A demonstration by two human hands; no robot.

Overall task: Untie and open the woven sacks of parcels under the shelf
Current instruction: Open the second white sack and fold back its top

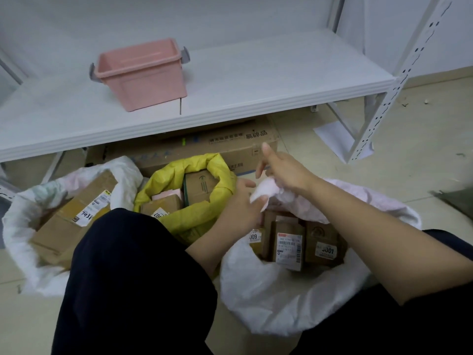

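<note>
Three woven sacks stand open on the floor in front of the shelf. The white sack on the left [20,226] holds a big cardboard parcel. The yellow sack [199,208] in the middle shows several small boxes. The right white sack [268,298] holds labelled brown parcels [289,244]. My left hand [243,203] pinches the bunched white edge of the right sack's mouth. Just above it, my right hand [284,172] grips the same bunch of fabric, with one finger pointing up.
A pink plastic bin [143,75] sits on the low white shelf board [256,80]. A long cardboard box [204,149] lies under the shelf behind the sacks. The shelf's perforated post [378,114] stands at right. My dark-trousered knees fill the foreground.
</note>
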